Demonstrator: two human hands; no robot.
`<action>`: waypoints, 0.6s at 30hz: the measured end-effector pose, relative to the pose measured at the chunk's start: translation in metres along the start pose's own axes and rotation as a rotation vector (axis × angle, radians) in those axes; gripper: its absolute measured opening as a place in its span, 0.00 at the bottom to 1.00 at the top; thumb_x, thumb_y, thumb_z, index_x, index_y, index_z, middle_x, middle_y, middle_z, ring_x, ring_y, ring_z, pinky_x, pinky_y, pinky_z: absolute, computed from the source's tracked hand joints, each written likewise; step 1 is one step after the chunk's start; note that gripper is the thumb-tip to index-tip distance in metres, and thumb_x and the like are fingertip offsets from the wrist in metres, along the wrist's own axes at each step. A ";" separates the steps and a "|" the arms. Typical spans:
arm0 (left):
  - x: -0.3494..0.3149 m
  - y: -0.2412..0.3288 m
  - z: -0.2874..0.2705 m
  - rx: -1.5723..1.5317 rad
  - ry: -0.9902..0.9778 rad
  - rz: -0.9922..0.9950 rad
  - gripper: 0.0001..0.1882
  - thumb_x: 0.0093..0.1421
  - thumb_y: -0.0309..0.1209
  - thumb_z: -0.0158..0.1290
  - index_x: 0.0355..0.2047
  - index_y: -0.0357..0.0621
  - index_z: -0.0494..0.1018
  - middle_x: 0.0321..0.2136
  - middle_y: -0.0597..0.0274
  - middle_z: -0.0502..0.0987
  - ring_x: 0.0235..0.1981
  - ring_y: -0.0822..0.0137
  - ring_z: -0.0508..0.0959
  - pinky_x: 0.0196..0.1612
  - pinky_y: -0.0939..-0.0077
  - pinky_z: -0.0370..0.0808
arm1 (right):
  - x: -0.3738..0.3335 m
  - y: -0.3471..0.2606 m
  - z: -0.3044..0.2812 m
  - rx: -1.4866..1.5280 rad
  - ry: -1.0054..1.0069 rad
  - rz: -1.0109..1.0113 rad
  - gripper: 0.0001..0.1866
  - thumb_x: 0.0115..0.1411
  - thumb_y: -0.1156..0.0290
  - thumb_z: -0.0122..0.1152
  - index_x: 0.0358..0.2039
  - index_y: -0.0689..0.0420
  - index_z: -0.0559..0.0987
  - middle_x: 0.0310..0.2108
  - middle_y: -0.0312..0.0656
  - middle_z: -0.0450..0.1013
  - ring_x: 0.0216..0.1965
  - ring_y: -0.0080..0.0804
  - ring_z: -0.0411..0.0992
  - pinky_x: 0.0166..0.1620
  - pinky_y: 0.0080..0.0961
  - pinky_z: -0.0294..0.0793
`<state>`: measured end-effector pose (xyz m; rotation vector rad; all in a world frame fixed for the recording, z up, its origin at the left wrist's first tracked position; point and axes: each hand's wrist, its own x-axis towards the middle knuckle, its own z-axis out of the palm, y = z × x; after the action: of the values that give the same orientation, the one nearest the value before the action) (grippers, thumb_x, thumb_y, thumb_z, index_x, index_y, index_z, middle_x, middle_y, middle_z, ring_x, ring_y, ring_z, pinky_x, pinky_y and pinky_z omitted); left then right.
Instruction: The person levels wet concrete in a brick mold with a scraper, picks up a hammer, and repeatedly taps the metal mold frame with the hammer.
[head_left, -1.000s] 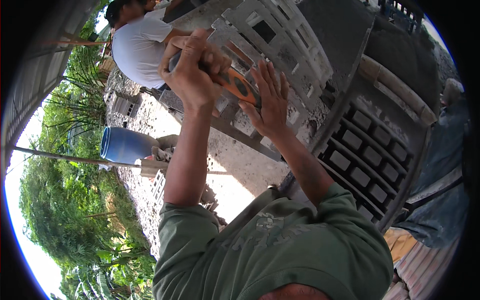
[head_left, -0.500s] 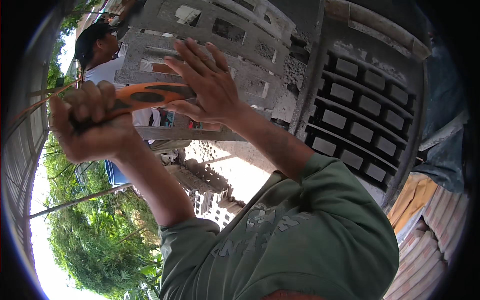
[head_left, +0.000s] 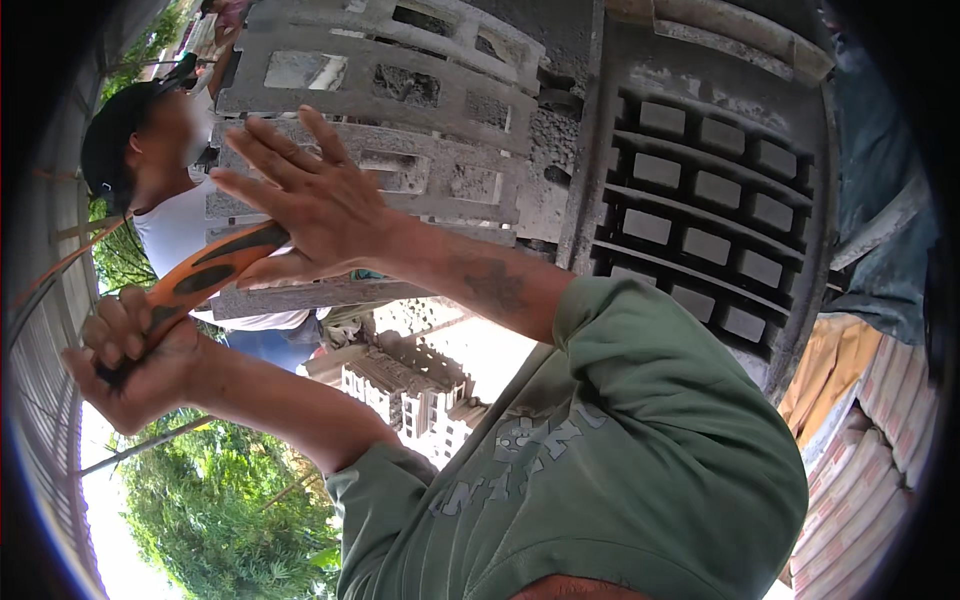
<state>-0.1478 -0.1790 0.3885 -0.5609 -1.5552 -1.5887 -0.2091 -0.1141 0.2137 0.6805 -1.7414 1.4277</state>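
My left hand (head_left: 145, 360) is wrapped round one end of a curved orange-and-black handle (head_left: 215, 268), at the left of the view. What tool the handle belongs to, I cannot make out. Its upper end meets the palm of my right hand (head_left: 320, 205), between thumb and forefinger. The right hand's fingers are spread and outstretched, not closed round the handle. Behind it stands a grey, dusty slatted rack (head_left: 400, 130) with rectangular openings.
A mould frame (head_left: 600, 120) with rows of grey blocks (head_left: 705, 245) lies at the right. A person in a white shirt (head_left: 175, 225) and dark cap stands at far left. Stacked hollow blocks (head_left: 415, 405) sit lower down; striped sacks (head_left: 850, 500) pile at lower right.
Both hands have shifted left with the handle, the left hand also lower. The handle, nearly level before, now slants up to the right. The view has shifted slightly.
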 end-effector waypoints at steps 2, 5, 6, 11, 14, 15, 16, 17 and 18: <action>0.018 0.003 -0.011 0.012 0.000 0.005 0.18 0.51 0.30 0.46 0.10 0.55 0.51 0.09 0.72 0.52 0.09 0.78 0.53 0.15 0.80 0.51 | 0.007 -0.006 0.006 -0.005 -0.005 0.047 0.48 0.47 0.25 0.37 0.58 0.50 0.60 0.63 0.46 0.48 0.65 0.37 0.44 0.64 0.45 0.29; -0.004 -0.013 -0.001 -0.141 -0.115 -0.100 0.18 0.52 0.30 0.45 0.10 0.55 0.50 0.09 0.72 0.52 0.09 0.78 0.53 0.14 0.80 0.51 | -0.020 0.015 0.001 -0.027 -0.022 0.128 0.48 0.47 0.25 0.36 0.58 0.50 0.61 0.62 0.46 0.49 0.65 0.38 0.45 0.64 0.45 0.30; -0.027 -0.020 0.011 -0.097 -0.112 -0.103 0.17 0.53 0.30 0.44 0.11 0.54 0.51 0.09 0.72 0.53 0.09 0.78 0.53 0.14 0.81 0.51 | -0.038 0.020 -0.001 -0.022 -0.031 0.151 0.48 0.47 0.25 0.34 0.58 0.51 0.61 0.62 0.46 0.50 0.65 0.38 0.45 0.64 0.44 0.31; -0.126 -0.113 0.041 -0.178 -0.108 -0.158 0.11 0.56 0.21 0.40 0.17 0.42 0.61 0.08 0.68 0.57 0.08 0.77 0.58 0.08 0.79 0.56 | -0.142 0.091 -0.036 -0.082 -0.025 0.278 0.46 0.53 0.29 0.30 0.59 0.54 0.59 0.62 0.47 0.50 0.65 0.38 0.45 0.64 0.42 0.31; -0.159 -0.127 0.048 -0.112 -0.127 -0.149 0.10 0.54 0.16 0.41 0.18 0.40 0.61 0.09 0.66 0.59 0.07 0.77 0.60 0.07 0.81 0.55 | -0.169 0.098 -0.044 -0.058 -0.030 0.310 0.46 0.53 0.30 0.30 0.60 0.55 0.57 0.62 0.47 0.50 0.65 0.37 0.44 0.64 0.42 0.30; -0.159 -0.127 0.046 -0.130 -0.099 -0.185 0.09 0.54 0.17 0.41 0.18 0.40 0.62 0.09 0.65 0.60 0.07 0.76 0.60 0.07 0.81 0.56 | -0.174 0.096 -0.048 -0.053 -0.032 0.340 0.45 0.54 0.31 0.31 0.60 0.55 0.56 0.62 0.47 0.50 0.65 0.38 0.44 0.64 0.42 0.30; -0.152 -0.123 0.038 -0.177 -0.113 -0.185 0.09 0.54 0.18 0.40 0.18 0.40 0.62 0.09 0.66 0.60 0.07 0.76 0.59 0.07 0.80 0.56 | -0.170 0.088 -0.047 -0.056 -0.031 0.341 0.45 0.54 0.31 0.31 0.60 0.55 0.56 0.62 0.47 0.50 0.65 0.38 0.44 0.64 0.42 0.30; -0.138 -0.116 0.025 -0.223 -0.130 -0.186 0.09 0.54 0.18 0.40 0.18 0.39 0.62 0.09 0.67 0.59 0.07 0.76 0.58 0.07 0.79 0.56 | -0.164 0.075 -0.038 -0.088 -0.029 0.306 0.43 0.55 0.33 0.31 0.60 0.56 0.56 0.62 0.46 0.51 0.65 0.37 0.45 0.64 0.41 0.31; -0.121 -0.100 0.013 -0.196 -0.149 -0.179 0.09 0.54 0.22 0.39 0.16 0.40 0.61 0.09 0.68 0.59 0.07 0.76 0.57 0.07 0.78 0.55 | -0.152 0.060 -0.027 -0.119 -0.024 0.273 0.42 0.57 0.35 0.32 0.60 0.56 0.56 0.62 0.44 0.52 0.64 0.37 0.46 0.64 0.41 0.31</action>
<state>-0.1624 -0.1469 0.2354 -0.6751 -1.6052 -1.8868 -0.1654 -0.0841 0.0571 0.4096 -1.9789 1.4846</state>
